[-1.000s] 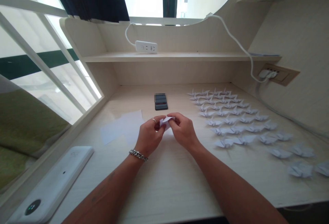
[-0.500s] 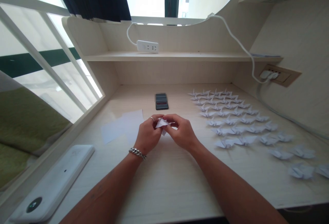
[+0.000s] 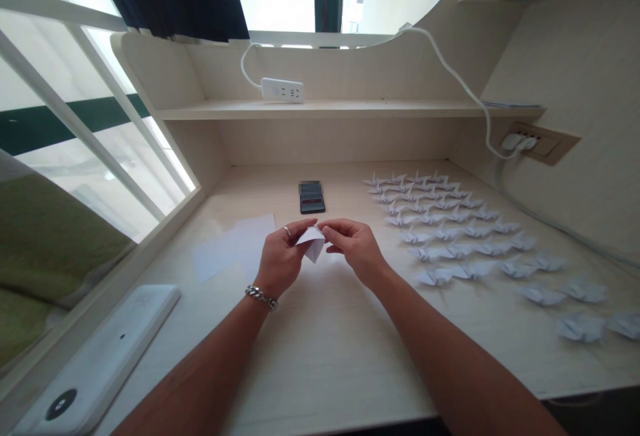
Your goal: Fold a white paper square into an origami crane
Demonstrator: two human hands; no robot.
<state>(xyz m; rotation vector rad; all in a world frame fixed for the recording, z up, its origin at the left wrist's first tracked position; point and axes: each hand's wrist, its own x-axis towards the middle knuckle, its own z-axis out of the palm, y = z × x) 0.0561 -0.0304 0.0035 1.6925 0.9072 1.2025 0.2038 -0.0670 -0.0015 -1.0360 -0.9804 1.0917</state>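
Observation:
Over the middle of the desk, a folded piece of white paper [image 3: 313,244] is held between both hands. My left hand [image 3: 281,256], with a ring and a chain bracelet, grips its left side; those fingertips are partly behind the paper. My right hand [image 3: 354,246] pinches the paper's upper right corner between thumb and forefinger. Flat white paper sheets [image 3: 233,246] lie just left of my left hand. Rows of folded white paper cranes [image 3: 450,223] stand on the desk to the right of my right hand.
Beyond the hands lies a dark phone [image 3: 311,197] on the desk [image 3: 320,349]. A long white device [image 3: 115,356] rests along the left edge. A power strip [image 3: 283,90] sits on the back shelf [image 3: 345,109], and a white cable runs to the wall socket [image 3: 540,143] at right.
The paper has turned in my hands, and more of its lower point shows below the fingers. My right thumb has moved up to the paper's corner. The whole view has shifted slightly.

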